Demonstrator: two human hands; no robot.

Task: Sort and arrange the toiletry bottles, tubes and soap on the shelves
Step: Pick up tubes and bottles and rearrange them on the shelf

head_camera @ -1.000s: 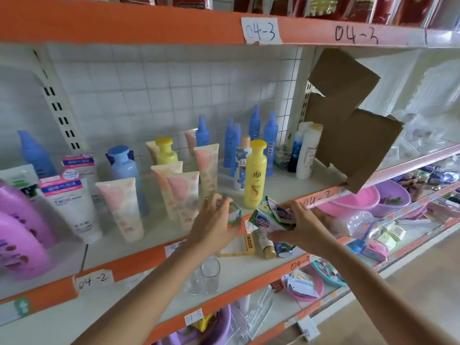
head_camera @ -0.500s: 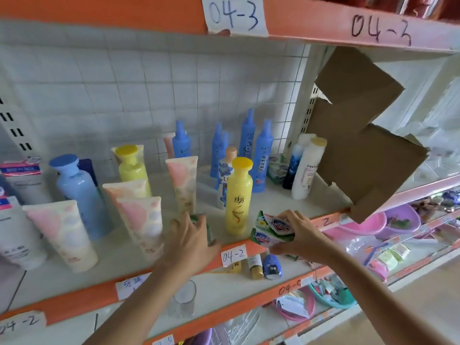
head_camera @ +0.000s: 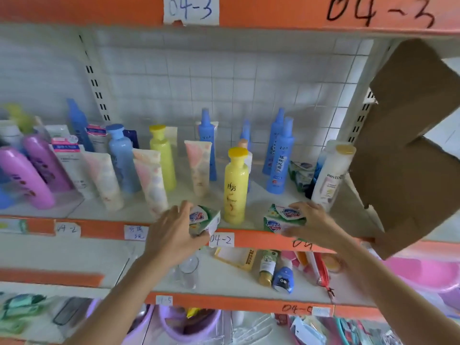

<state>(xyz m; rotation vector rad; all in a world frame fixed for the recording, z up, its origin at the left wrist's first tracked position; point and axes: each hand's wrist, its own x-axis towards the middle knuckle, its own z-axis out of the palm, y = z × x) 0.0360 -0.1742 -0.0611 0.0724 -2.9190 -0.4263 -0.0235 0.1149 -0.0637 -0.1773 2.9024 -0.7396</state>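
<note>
A white tiled wall stands behind a store rack of orange-edged shelves [head_camera: 261, 241], and the middle one carries paper labels "04-2". The only view is from the head, looking down at this shelf.

The landmark is the tall yellow plastic bottle with a yellow cap [head_camera: 235, 188], which stands upright near the front edge. Just to its left, the left hand [head_camera: 171, 230] grips a green and white wrapped soap bar [head_camera: 205, 219], its fingers curled round the pack, which is tilted at the shelf edge. Just to the right of the bottle, the right hand [head_camera: 315, 226] holds a stack of green wrapped soap bars [head_camera: 282, 219] that seems to rest on the shelf, fingers bent over its top.

Behind the bottle, blue spray bottles [head_camera: 280, 155] stand near the wall, and pink-white tubes [head_camera: 199, 168] stand to its left. More soap packs [head_camera: 301, 174] lie behind it to the right.

In my judgement the task is half done: bottles and tubes stand in loose groups, but the soap is not yet gathered in one place.
</note>
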